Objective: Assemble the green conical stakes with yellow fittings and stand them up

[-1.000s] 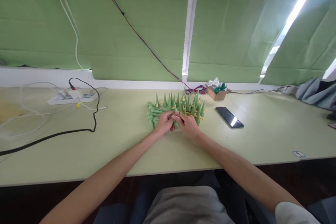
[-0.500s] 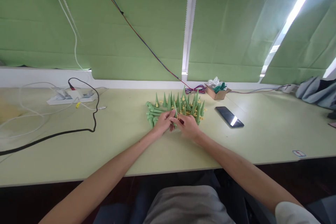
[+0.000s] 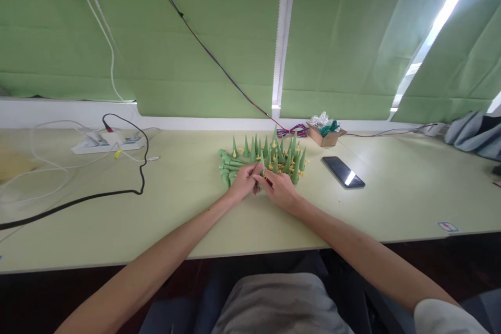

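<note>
Between our hands there was one green cone (image 3: 262,158), its tip pointing upward, at the near edge of the cluster of green cones (image 3: 296,171). Our left hand (image 3: 243,182) was closed on this cone with the fingers. Our right hand (image 3: 281,188) had its fingers bent and close against the left ones, beside a small orange-yellow part (image 3: 265,178); whether it gripped this part or the cone, we could not tell.

In the cluster many cones stood upright, and small yellow pieces (image 3: 301,173) lay or stuck out among them. At the left side of the cluster, long green pieces (image 3: 235,163) were lying down. So, in our judgement, the work was somewhere in the middle: a good number of cones were standing, while one was in our fingers and the long pieces were lying. If the yellow pieces were attached or only loose, we could not see, so how many remained we could not count.

To the right of the cluster a phone (image 3: 343,172) lay on the table (image 3: 188,219). Behind the cluster, toward its right, there were a coiled cable (image 3: 299,131) and a small open box (image 3: 327,140). Well to the left of it were a power strip (image 3: 84,148) and a black cable (image 3: 90,199).
</note>
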`<state>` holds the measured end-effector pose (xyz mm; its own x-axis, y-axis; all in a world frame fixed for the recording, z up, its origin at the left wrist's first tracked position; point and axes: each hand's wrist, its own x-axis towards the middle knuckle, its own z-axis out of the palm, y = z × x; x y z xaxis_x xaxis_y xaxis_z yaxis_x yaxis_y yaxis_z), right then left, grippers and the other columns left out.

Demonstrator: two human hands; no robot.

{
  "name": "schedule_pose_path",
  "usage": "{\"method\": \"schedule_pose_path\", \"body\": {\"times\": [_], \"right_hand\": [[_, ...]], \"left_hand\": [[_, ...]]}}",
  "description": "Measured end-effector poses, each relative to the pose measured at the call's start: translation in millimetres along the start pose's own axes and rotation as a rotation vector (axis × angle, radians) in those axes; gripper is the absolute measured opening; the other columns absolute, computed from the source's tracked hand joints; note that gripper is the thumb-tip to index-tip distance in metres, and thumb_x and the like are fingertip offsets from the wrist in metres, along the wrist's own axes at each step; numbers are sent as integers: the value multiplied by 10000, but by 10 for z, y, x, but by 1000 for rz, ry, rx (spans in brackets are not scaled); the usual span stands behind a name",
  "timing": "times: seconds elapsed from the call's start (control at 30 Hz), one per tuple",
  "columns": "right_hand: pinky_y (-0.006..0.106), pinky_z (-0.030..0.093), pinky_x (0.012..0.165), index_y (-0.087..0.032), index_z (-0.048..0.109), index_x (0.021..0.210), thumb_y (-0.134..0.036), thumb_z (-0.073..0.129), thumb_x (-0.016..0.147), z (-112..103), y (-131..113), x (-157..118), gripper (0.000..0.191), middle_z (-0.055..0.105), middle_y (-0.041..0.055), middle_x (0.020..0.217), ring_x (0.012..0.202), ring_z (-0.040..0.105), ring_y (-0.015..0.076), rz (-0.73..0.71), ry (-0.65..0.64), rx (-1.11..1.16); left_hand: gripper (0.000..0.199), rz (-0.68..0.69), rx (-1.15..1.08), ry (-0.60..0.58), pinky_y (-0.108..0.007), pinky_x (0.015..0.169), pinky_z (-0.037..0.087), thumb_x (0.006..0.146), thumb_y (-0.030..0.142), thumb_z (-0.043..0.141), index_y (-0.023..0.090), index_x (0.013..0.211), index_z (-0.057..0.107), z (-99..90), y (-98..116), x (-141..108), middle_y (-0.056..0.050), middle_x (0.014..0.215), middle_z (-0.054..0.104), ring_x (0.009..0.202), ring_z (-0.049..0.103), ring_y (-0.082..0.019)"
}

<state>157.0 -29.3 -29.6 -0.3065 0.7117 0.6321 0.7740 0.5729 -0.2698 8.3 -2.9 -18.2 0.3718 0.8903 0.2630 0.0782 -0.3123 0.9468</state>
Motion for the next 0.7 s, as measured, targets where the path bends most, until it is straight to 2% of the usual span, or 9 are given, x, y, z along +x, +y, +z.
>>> {"method": "schedule_pose_path", "body": {"times": [0.7], "right_hand": [[272,231,513,-157,603,809,-488,241,1062,104,56,-23,551,667,66,618,468,520,126,-68,37,-109]], "left_hand": [[495,-20,-39,25,-224,334,351,878,641,548,188,686,493,39,-36,3,48,468,480,334,455,-103]]}}
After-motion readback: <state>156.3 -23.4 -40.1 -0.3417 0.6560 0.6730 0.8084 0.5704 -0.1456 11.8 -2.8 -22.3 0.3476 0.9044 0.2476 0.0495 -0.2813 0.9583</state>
